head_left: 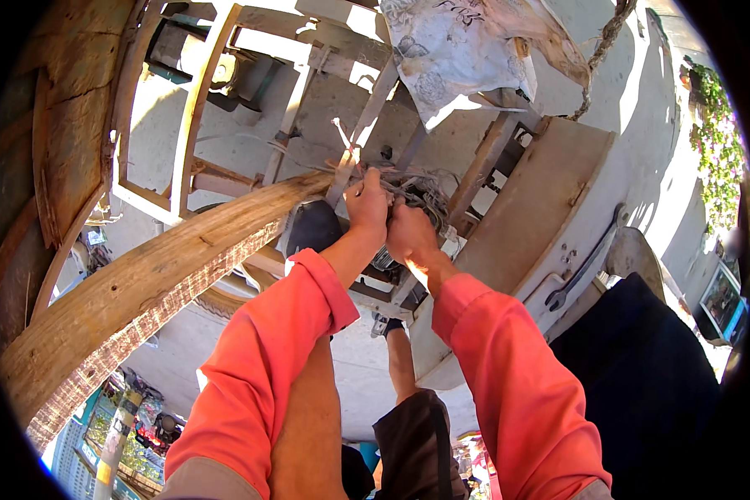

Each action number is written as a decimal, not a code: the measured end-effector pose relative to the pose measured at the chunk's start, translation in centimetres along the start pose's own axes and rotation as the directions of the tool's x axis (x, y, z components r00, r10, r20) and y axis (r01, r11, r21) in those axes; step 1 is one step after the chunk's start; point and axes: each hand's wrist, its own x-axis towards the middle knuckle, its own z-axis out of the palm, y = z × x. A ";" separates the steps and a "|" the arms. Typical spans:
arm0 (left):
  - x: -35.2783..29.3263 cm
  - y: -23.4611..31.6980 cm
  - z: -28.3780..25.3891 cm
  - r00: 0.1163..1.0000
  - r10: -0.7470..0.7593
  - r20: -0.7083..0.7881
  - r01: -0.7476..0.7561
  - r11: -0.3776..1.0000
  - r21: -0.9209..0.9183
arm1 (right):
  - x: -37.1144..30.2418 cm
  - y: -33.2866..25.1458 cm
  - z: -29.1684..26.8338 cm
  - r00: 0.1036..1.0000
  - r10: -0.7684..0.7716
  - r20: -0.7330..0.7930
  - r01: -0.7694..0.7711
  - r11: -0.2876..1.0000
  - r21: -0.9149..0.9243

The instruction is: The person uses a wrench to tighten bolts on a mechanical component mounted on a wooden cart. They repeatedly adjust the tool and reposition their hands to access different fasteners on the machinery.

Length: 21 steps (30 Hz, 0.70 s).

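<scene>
We pinch strands of a wire tangle (429, 193) between curled fingers, left hand (368, 204) and right hand (413, 235) side by side, the bunch gathered yet largely loose and, we judge, far from finished, lying just beyond our knuckles at the near edge of a barred frame (375, 108).

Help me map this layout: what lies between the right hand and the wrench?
The head view shows mainly a brown board, then small metal bits beside the wrench.

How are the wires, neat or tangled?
Tangled: the wires loop and cross in a messy clump by the right hand.
</scene>
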 end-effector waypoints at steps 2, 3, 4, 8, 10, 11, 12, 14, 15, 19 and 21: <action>0.2 0.0 -0.1 1.000 -0.008 -0.027 0.008 1.000 0.013 | 0.1 0.2 -0.1 0.999 -0.005 0.033 0.006 1.000 -0.010; 0.3 0.0 0.0 0.999 -0.022 -0.044 0.022 1.000 0.000 | 0.2 0.2 -0.1 0.999 -0.009 0.049 0.009 1.000 -0.015; 0.3 0.1 0.1 0.997 -0.036 -0.062 0.035 0.999 -0.013 | 0.1 0.2 0.0 0.999 -0.011 0.044 0.012 1.000 -0.016; 0.1 0.3 0.4 0.998 -0.044 -0.043 0.042 0.998 -0.048 | 0.0 0.2 -0.2 0.998 -0.023 0.054 0.024 0.999 -0.030; 0.0 0.6 0.5 0.996 -0.064 -0.065 0.060 0.996 -0.069 | -0.1 0.0 -0.4 0.998 -0.019 0.067 0.022 0.999 -0.041; -0.1 0.8 0.6 0.994 -0.076 -0.075 0.070 0.994 -0.080 | -0.3 -0.3 -0.6 0.998 -0.010 0.069 0.014 0.999 -0.048; -0.3 1.0 0.8 0.994 -0.084 -0.074 0.078 0.994 -0.081 | -0.3 -0.4 -0.7 0.997 -0.001 0.071 0.005 0.998 -0.056; -0.5 1.3 1.0 0.992 -0.098 -0.075 0.091 0.992 -0.085 | -0.5 -0.4 -0.8 0.997 -0.003 0.081 0.007 0.999 -0.054; -0.1 1.0 0.7 0.993 -0.088 -0.077 0.082 0.993 -0.083 | -0.5 -0.4 -0.8 0.996 -0.006 0.086 0.010 0.999 -0.053; 1.1 0.4 0.0 0.993 -0.090 -0.072 0.084 0.993 -0.081 | -0.7 0.0 -0.4 0.997 -0.057 0.043 0.061 0.994 -0.090; 1.1 1.2 -0.1 0.983 -0.179 -0.040 0.171 0.975 -0.142 | -0.6 1.3 0.6 0.991 -0.132 -0.018 0.129 0.983 -0.132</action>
